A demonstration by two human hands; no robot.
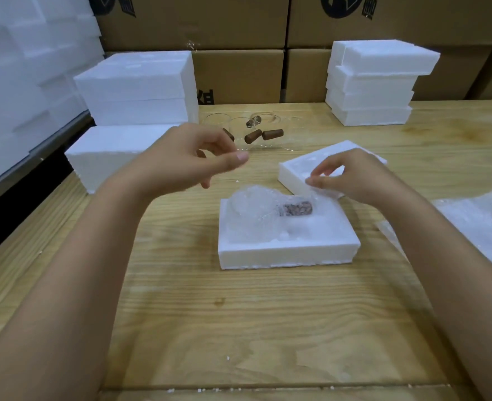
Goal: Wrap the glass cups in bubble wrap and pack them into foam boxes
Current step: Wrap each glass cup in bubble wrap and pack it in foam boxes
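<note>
While my left hand (198,160) hung loose and empty, one bubble-wrapped brown-handled glass cup (262,212) lay in the white foam box base (285,253); right hand (352,178) sat at the white foam lid (299,169), grip unclear. Lid not on; clear unwrapped cups (253,136) waited behind.

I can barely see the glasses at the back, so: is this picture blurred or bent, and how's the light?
Head view: soft, even light, faint shadows; the glass cups almost vanish against the table, only their brown handles stand out; the left hand is slightly blurred; the wide lens bows the foam stacks near the edges.
</note>
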